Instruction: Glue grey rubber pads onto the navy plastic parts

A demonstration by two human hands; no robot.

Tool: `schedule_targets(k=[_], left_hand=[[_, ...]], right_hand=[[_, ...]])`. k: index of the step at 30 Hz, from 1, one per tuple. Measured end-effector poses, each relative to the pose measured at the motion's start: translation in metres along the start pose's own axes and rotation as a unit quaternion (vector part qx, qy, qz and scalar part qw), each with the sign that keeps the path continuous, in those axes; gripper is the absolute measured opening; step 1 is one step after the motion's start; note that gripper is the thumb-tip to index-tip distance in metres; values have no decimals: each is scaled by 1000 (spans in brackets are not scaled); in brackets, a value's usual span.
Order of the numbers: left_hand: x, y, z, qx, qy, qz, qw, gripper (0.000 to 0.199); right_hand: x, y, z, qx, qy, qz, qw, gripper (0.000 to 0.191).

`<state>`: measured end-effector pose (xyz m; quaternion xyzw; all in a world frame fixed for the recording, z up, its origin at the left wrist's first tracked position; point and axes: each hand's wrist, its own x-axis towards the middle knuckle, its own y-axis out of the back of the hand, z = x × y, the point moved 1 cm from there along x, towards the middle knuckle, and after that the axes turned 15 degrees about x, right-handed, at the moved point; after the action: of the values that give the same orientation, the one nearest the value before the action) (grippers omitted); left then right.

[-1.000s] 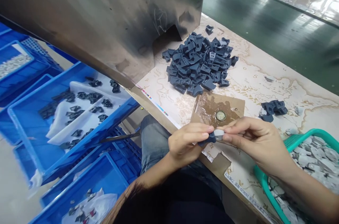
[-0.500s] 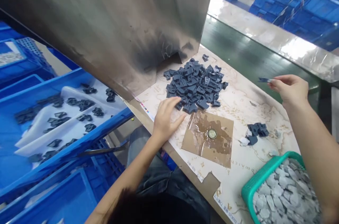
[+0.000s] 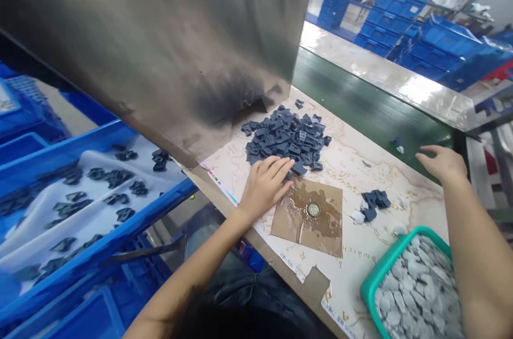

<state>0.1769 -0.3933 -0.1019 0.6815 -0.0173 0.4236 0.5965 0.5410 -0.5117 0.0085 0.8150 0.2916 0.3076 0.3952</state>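
My left hand [image 3: 267, 185] rests at the near edge of a pile of dark grey-blue plastic pieces [image 3: 286, 133]; its fingers touch the pile, and whether it grips a piece is hidden. My right hand [image 3: 444, 163] is over the green belt's near edge with thumb and fingers apart, holding nothing. Just left of it, a dark piece [image 3: 396, 142] and a white bit [image 3: 400, 149] are over the green belt [image 3: 352, 98]. A wet cardboard square [image 3: 328, 232] with a small round metal thing [image 3: 313, 210] lies below the pile.
A green basket [image 3: 371, 280] of white pieces stands at lower right. A small dark cluster [image 3: 374, 202] lies above it. A large metal panel [image 3: 168, 50] rises behind the pile. On the left, a blue crate [image 3: 120, 128] holds dark pieces on white cloth.
My right hand has let go of the dark piece with its white bit and opened. My left hand has moved onto the pile's near edge. The camera view has shifted.
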Motion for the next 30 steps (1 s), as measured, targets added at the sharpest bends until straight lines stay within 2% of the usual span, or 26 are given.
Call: schedule_targets(k=[2,4,7,10,12,14,16,20,23,26,28,30], left_hand=[[16,-4,3,-1,-44,-35,998,46],[27,-10,5,-4,-77,-52,996,46],[32,-15,5,-36,-98,-32,994,28],[26,-13,0,-99,-65,5,993,19],[21,-10,-4,-152,-5,41,988,24],[18,-9,-8,-212,60,75,972,32],[17,-12,-11,-279,112,86,950,40],[18,-20,-12,-411,174,52,894,46],[19,-20,-10,-487,177,30,855,42],[21,-17,-9,-529,173,14,830,35],[21,-16,-8,-528,181,12,829,33],[21,-17,-9,-523,194,11,830,34]], right_hand=[[-26,16,-19,-19,-46,16,999,15],[-60,32,-38,-32,-80,6,996,13],[-120,48,-61,-55,-108,-82,989,12],[-173,49,-66,-77,-107,-191,973,16],[-196,44,-59,-83,-74,-222,969,22],[-207,39,-50,-84,-27,-225,970,27],[-211,34,-43,-107,7,-227,968,29],[-208,27,-43,-213,41,-239,946,19],[-208,23,-48,-250,64,-239,936,10],[-209,23,-50,-178,57,-213,959,9],[-211,26,-51,-87,24,-186,978,12],[-213,29,-54,8,-21,-165,986,17]])
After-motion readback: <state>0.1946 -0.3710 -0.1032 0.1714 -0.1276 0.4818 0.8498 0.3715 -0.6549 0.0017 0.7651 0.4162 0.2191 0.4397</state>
